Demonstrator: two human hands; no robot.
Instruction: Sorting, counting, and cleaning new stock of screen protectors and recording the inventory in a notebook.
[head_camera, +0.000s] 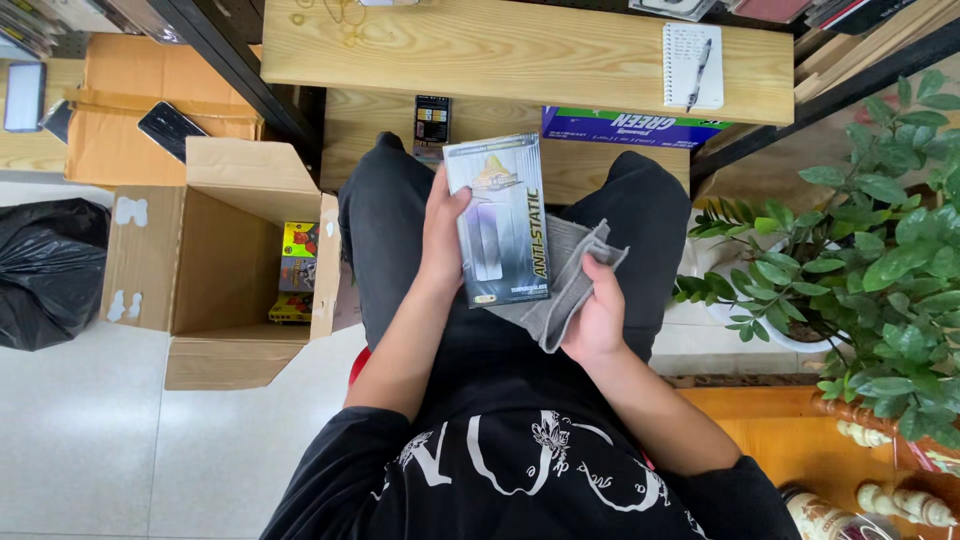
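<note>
At nine o'clock, far left: a black rubbish bag (48, 268) on the pale tiled floor (90, 440). Just right of it, an open cardboard box (215, 262) lying with flaps spread, small yellow packets (297, 272) inside at its right wall. Above that, at ten o'clock, a dark phone (171, 130) resting on a brown carton (110, 110).

Centre: left hand (443, 228), fingers clenched round the left edge of a flat grey retail package (500, 220), held upright over the lap between black-trousered knees. Behind and under the package, toward four o'clock of it, a grey cloth (565, 290), touching the package's lower right side. Right hand (598, 312), fingers closed on the cloth's lower fold.

At twelve o'clock: a wooden surface (480, 45), and at one o'clock on it a white notepad (692, 62) with a pen (698, 75) laid across.

At three o'clock, far right: a leafy green plant (880, 260) in a white pot (775, 330).
</note>
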